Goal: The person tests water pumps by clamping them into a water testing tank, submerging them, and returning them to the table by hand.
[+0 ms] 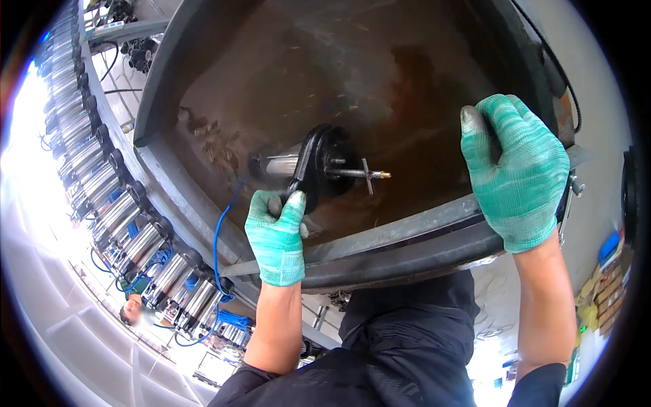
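Note:
A silver metal cylinder with a black end cap (333, 146) lies tilted in the brown water of a large dark tank (434, 252). My left hand (277, 234), in a green glove, is closed on the black handle (308, 157) at its cap, thumb and fingers pinching it near the tank's front rim. From the cap a metal rod with a crossbar (368, 176) and a brass-coloured tip points right. The cylinder's far end is partly under water. My right hand (519, 169), gloved alike, is raised over the right rim, fingers loosely curled, with nothing visible in it.
Left of the tank, a long row of similar silver cylinders (139, 241) with black caps stands along a rail. A blue cable (218, 237) runs over the rim into the water. Another person (132, 305) is far off at lower left. Stacked boxes (607, 292) stand at right.

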{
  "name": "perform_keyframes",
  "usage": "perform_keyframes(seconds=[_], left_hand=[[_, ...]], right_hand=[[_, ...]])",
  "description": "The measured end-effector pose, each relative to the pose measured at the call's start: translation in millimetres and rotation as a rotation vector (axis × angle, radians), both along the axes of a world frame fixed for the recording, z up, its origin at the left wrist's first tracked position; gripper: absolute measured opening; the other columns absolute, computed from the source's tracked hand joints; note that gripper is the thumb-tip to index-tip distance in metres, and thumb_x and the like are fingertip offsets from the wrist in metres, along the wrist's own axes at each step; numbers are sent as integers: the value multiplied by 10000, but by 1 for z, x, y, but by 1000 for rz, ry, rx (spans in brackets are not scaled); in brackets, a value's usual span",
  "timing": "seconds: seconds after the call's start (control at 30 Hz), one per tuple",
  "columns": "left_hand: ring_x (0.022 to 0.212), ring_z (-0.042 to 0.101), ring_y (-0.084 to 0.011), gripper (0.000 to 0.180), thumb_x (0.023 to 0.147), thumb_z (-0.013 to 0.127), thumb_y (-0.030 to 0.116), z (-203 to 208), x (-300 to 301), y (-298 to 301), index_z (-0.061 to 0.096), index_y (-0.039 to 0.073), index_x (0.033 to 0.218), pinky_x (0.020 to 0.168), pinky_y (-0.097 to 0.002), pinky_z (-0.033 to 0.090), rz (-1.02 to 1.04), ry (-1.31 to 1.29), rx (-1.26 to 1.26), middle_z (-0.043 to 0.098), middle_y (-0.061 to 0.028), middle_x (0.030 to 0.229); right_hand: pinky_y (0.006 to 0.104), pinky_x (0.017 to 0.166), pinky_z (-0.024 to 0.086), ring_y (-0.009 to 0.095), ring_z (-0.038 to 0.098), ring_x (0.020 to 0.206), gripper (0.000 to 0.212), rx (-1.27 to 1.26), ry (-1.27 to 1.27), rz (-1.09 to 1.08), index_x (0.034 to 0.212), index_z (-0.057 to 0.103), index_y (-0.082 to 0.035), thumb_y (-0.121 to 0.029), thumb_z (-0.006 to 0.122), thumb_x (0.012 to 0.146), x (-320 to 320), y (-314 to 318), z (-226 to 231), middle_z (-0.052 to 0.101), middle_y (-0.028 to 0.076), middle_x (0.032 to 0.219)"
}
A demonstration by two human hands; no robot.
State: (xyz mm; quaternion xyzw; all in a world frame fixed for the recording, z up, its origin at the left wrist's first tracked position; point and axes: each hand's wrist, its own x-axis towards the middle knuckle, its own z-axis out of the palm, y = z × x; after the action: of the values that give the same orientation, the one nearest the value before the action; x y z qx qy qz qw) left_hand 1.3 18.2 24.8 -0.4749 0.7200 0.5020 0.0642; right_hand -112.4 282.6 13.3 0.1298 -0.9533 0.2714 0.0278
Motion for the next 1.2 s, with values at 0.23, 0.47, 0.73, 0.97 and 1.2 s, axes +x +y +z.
perform_keyframes(seconds=[0.23, 0.47, 0.73, 0.97, 1.2], left_hand=[[501, 460, -69, 344, 901, 745, 100, 2, 1, -3, 428, 111, 768, 439, -232, 402, -92, 64, -66, 496, 3, 741], [645, 343, -69, 347, 890, 765, 112, 28, 23, -12, 448, 65, 754, 561, -245, 367, -212, 254, -281, 370, 44, 683], [635, 373, -132, 328, 866, 796, 128, 113, 52, -3, 494, 44, 769, 582, -297, 419, -208, 425, -416, 403, -25, 654], [606, 603, -291, 250, 826, 803, 246, 183, 84, 27, 627, 68, 824, 593, -394, 480, -261, 433, -559, 607, -110, 668], [726, 661, -314, 233, 828, 770, 271, 198, 118, 63, 624, 89, 832, 663, -433, 520, -276, 321, -588, 643, -92, 735]], right_hand=[[407, 612, 519, 336, 647, 681, 180, 53, -4, -22, 829, 652, -85, -236, 680, 923, -4, -5, 15, 659, 113, 783], [404, 653, 534, 318, 674, 705, 208, -91, -83, -33, 928, 693, -89, -297, 694, 931, 6, -5, 21, 703, 115, 838], [371, 684, 524, 245, 660, 723, 338, -522, -396, 202, 1219, 623, -39, -276, 669, 982, 93, -69, 90, 681, 138, 825], [225, 457, 366, 35, 443, 567, 239, -775, -907, 83, 1152, 661, -60, -256, 574, 1045, 116, -67, 128, 502, -53, 710], [183, 446, 342, 16, 435, 551, 208, -802, -1133, 117, 1116, 658, -102, -278, 575, 1042, 139, -44, 121, 492, -69, 708]])
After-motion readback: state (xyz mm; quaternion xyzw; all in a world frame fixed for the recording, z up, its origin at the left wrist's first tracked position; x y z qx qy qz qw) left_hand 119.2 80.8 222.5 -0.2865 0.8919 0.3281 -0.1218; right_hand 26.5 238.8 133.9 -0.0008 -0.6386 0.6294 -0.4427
